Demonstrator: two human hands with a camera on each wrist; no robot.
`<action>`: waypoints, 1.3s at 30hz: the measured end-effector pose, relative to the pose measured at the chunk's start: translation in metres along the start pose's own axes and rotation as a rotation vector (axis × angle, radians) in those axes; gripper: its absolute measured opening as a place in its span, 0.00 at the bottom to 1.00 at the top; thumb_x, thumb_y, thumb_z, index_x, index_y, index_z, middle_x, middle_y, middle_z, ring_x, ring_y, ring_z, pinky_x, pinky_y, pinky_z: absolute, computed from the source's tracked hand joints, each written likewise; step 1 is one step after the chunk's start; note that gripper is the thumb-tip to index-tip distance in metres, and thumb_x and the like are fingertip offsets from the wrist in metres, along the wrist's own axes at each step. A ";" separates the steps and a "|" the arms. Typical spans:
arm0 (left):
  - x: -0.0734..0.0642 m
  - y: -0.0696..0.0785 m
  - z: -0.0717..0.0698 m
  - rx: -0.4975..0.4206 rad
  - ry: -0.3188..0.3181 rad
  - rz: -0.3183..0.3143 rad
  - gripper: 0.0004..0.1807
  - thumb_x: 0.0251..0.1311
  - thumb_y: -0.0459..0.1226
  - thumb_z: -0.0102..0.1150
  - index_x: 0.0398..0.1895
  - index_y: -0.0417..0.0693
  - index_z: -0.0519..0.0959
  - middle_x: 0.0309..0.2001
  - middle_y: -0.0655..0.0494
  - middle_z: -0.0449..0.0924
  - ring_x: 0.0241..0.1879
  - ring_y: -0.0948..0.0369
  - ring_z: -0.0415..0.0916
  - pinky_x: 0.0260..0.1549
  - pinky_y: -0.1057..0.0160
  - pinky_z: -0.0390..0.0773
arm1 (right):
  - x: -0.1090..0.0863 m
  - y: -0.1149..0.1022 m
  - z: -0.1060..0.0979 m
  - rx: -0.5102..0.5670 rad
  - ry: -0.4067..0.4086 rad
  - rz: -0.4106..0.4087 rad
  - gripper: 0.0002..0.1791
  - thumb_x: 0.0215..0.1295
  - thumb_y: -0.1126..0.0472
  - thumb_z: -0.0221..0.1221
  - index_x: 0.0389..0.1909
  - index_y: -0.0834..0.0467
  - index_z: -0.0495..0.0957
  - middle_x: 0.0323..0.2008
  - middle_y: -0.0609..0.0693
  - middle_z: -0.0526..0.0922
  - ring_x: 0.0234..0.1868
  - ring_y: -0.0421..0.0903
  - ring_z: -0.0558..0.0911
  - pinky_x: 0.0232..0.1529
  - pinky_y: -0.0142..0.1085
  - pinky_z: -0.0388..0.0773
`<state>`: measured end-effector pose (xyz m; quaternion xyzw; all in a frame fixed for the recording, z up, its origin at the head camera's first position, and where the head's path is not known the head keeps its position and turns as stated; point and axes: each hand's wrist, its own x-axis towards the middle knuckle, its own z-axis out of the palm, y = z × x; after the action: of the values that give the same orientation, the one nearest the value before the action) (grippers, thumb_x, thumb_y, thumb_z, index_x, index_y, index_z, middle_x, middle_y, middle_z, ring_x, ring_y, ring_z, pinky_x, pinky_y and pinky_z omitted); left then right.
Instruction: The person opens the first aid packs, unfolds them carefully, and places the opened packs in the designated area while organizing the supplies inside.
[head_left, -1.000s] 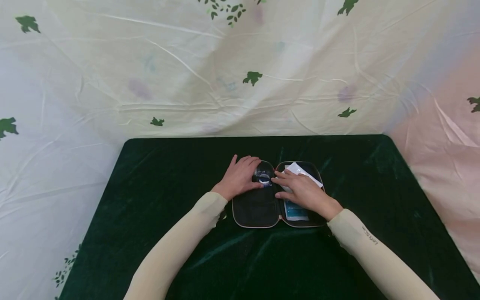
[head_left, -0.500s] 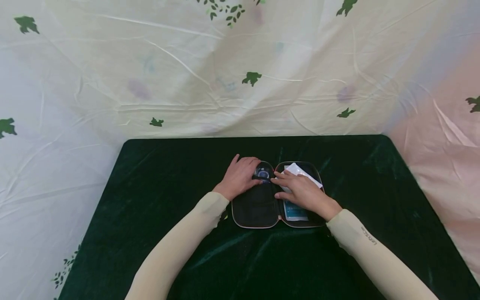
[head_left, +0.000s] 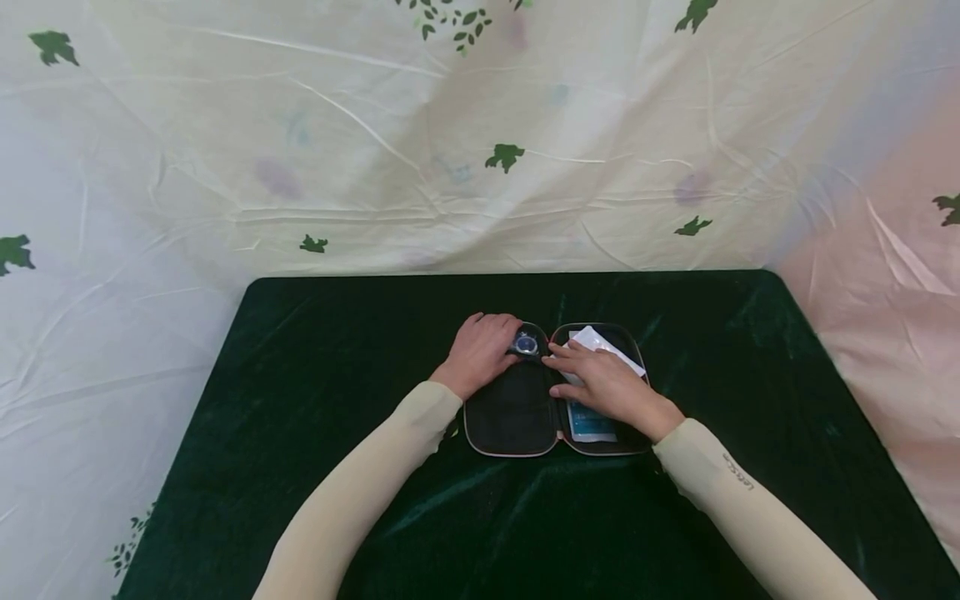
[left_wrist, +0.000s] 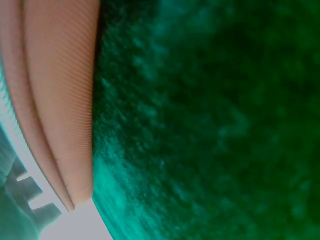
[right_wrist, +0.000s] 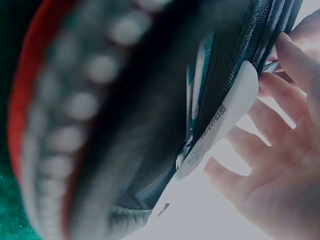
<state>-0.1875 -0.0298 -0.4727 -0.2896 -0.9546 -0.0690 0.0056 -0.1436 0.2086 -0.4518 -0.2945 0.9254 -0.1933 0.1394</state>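
Observation:
A zip case [head_left: 513, 421] lies unfolded on the table, its two halves side by side. Near the far end of its left half is a small round item [head_left: 526, 344] with a shiny ring, in what looks like a clear wrapper. My left hand [head_left: 482, 352] pinches it, fingers at the far rim and thumb on the near side. My right hand [head_left: 603, 385] lies with extended fingers over the right half, on a white packet [head_left: 600, 340]. Below that hand shows a blue packet [head_left: 592, 423]. The right wrist view shows the spread fingers [right_wrist: 272, 122] beside the white packet's printed edge.
Dark green velvet covers the table [head_left: 360, 333] around the case. A pale cloth [head_left: 420, 183] with green leaf prints hangs behind it and along both sides. The case's ribbed outer wall [left_wrist: 62, 100] fills the left of the left wrist view.
The round item has shifted toward the far end of the left half. My left thumb has drawn in closer to the fingers. The right hand stays in place.

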 end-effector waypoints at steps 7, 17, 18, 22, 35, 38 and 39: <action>-0.002 -0.002 0.000 -0.048 -0.035 -0.018 0.35 0.66 0.57 0.67 0.69 0.48 0.74 0.69 0.51 0.75 0.70 0.54 0.70 0.70 0.44 0.66 | 0.000 -0.001 -0.001 -0.006 -0.002 -0.004 0.30 0.72 0.48 0.64 0.71 0.55 0.75 0.76 0.57 0.67 0.77 0.63 0.63 0.68 0.64 0.66; -0.013 -0.003 0.000 -0.134 -0.185 -0.027 0.51 0.65 0.71 0.52 0.83 0.53 0.57 0.84 0.54 0.47 0.83 0.50 0.39 0.75 0.34 0.43 | 0.000 0.000 0.000 -0.014 -0.001 0.003 0.31 0.72 0.48 0.65 0.71 0.55 0.75 0.75 0.57 0.68 0.76 0.64 0.63 0.67 0.65 0.67; -0.015 -0.003 -0.001 -0.137 -0.187 -0.026 0.51 0.66 0.72 0.50 0.83 0.54 0.56 0.84 0.54 0.45 0.83 0.50 0.37 0.75 0.34 0.42 | 0.000 0.000 0.000 -0.016 0.001 0.002 0.30 0.72 0.48 0.65 0.71 0.55 0.75 0.75 0.57 0.68 0.76 0.64 0.63 0.67 0.65 0.66; -0.023 -0.005 -0.002 -0.143 -0.192 -0.028 0.51 0.67 0.73 0.45 0.84 0.56 0.54 0.85 0.55 0.42 0.83 0.49 0.34 0.75 0.32 0.38 | 0.000 0.000 0.001 -0.022 0.001 0.014 0.31 0.72 0.47 0.65 0.71 0.55 0.75 0.75 0.57 0.68 0.76 0.64 0.63 0.68 0.66 0.66; -0.060 -0.013 -0.006 -0.148 -0.215 -0.011 0.49 0.68 0.75 0.36 0.85 0.61 0.51 0.85 0.55 0.35 0.83 0.50 0.30 0.74 0.30 0.37 | -0.003 -0.002 0.002 -0.019 0.034 -0.015 0.30 0.72 0.47 0.64 0.70 0.55 0.76 0.75 0.56 0.68 0.77 0.65 0.62 0.69 0.66 0.63; -0.068 -0.014 -0.008 -0.143 -0.217 -0.008 0.49 0.68 0.75 0.35 0.85 0.62 0.51 0.85 0.55 0.35 0.83 0.49 0.30 0.74 0.30 0.37 | -0.006 -0.002 0.003 -0.017 0.053 -0.027 0.31 0.72 0.47 0.64 0.71 0.56 0.75 0.75 0.56 0.68 0.77 0.65 0.61 0.70 0.66 0.62; -0.070 -0.014 -0.008 -0.143 -0.216 -0.008 0.49 0.68 0.75 0.36 0.85 0.62 0.51 0.85 0.56 0.35 0.83 0.49 0.30 0.74 0.30 0.38 | -0.007 -0.002 0.003 -0.017 0.060 -0.032 0.31 0.72 0.47 0.64 0.71 0.56 0.75 0.75 0.56 0.68 0.77 0.65 0.61 0.70 0.66 0.61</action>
<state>-0.1370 -0.0815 -0.4703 -0.2912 -0.9435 -0.1055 -0.1181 -0.1363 0.2107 -0.4523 -0.3045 0.9260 -0.1964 0.1060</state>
